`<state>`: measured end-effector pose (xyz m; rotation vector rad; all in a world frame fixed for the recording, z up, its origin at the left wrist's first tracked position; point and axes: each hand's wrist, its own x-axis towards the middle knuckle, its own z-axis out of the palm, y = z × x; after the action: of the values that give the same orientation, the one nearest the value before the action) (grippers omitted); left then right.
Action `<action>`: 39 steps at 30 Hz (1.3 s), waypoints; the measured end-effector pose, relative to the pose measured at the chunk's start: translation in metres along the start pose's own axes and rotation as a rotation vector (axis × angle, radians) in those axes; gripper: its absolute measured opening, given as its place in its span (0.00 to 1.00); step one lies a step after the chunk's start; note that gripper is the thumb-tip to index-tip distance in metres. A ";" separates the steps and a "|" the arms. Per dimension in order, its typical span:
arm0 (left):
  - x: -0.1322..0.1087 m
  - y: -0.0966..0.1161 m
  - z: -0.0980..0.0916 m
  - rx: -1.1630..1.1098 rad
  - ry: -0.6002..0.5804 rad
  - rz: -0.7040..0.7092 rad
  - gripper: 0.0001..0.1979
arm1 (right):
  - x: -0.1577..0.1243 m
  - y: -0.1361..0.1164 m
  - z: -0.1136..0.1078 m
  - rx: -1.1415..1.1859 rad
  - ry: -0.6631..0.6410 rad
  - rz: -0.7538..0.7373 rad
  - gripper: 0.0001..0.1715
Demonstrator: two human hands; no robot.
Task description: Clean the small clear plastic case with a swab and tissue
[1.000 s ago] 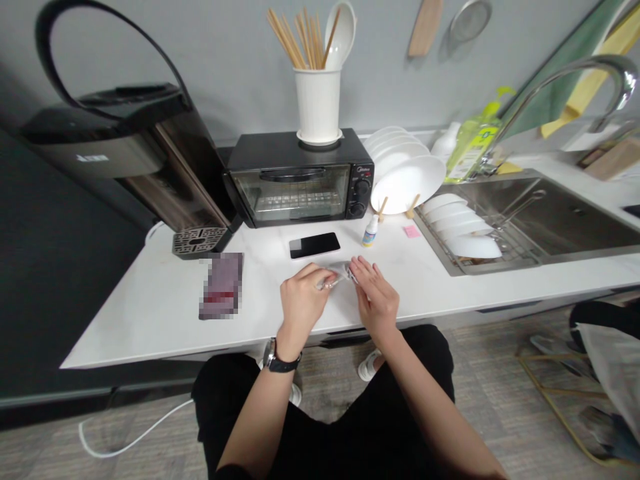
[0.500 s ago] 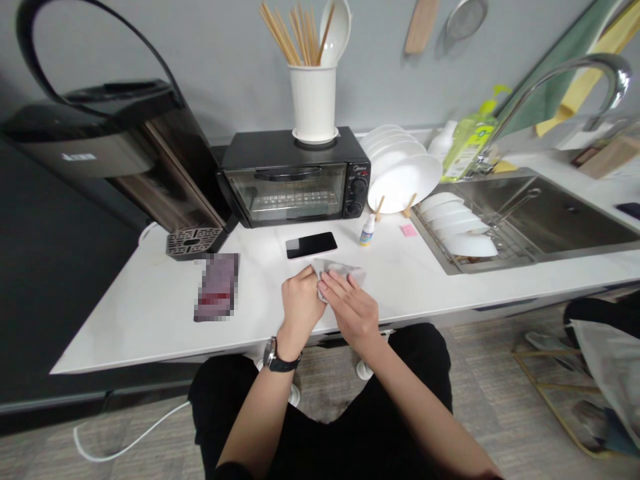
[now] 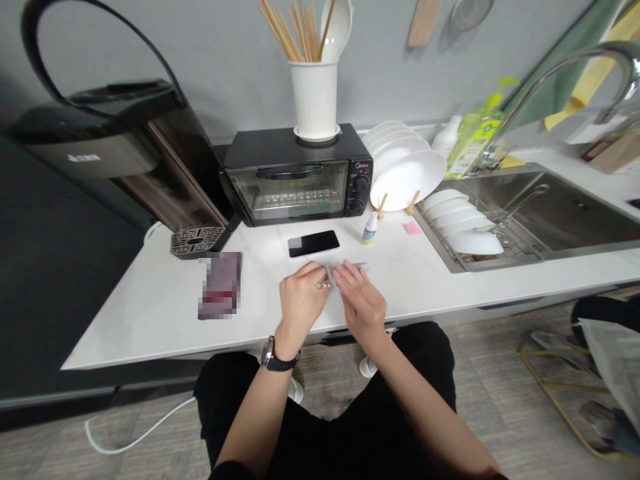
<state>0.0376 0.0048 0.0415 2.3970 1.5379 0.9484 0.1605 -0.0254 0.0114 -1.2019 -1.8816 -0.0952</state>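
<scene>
My left hand, with a black-strapped watch on its wrist, is closed over the counter's front part. From its fingers pokes a small shiny piece that looks like part of a pair of glasses; most of it is hidden. My right hand presses a thin grey cloth against that piece, fingers close together and pointing up and left. Just beyond the hands lies a black-screened phone. A small white spray bottle with a yellow base stands upright to the phone's right.
A toaster oven backs the counter, bearing a white cup of chopsticks. On the left are a water dispenser and a blurred purple item. Plates, a pink note and a sink are right.
My right hand has shifted slightly right and tilted up along the cloth. The shiny piece at my left fingers now shows, and less of the cloth is visible. The view has moved slightly.
</scene>
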 end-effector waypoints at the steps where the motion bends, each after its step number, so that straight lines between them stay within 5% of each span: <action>1: 0.000 -0.001 0.000 0.005 -0.003 -0.007 0.09 | 0.000 -0.001 0.000 0.009 -0.021 -0.029 0.24; 7: 0.000 0.002 -0.003 -0.009 0.000 0.003 0.08 | 0.003 -0.002 0.000 -0.007 0.036 0.036 0.22; 11: 0.000 0.004 -0.002 -0.014 0.012 -0.022 0.10 | 0.003 -0.001 0.000 0.008 -0.014 -0.067 0.22; 15: -0.001 0.005 0.001 -0.055 0.018 -0.007 0.08 | 0.002 0.003 -0.002 -0.012 0.026 0.024 0.23; 34: 0.000 0.011 0.003 0.000 -0.031 -0.020 0.09 | 0.000 0.008 -0.004 0.001 0.002 -0.132 0.21; 39: 0.003 0.019 -0.004 -0.069 -0.052 -0.024 0.09 | 0.002 0.014 -0.007 0.070 0.118 0.146 0.17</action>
<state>0.0512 -0.0027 0.0541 2.3320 1.4871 0.9116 0.1754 -0.0197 0.0117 -1.2541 -1.6769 -0.0195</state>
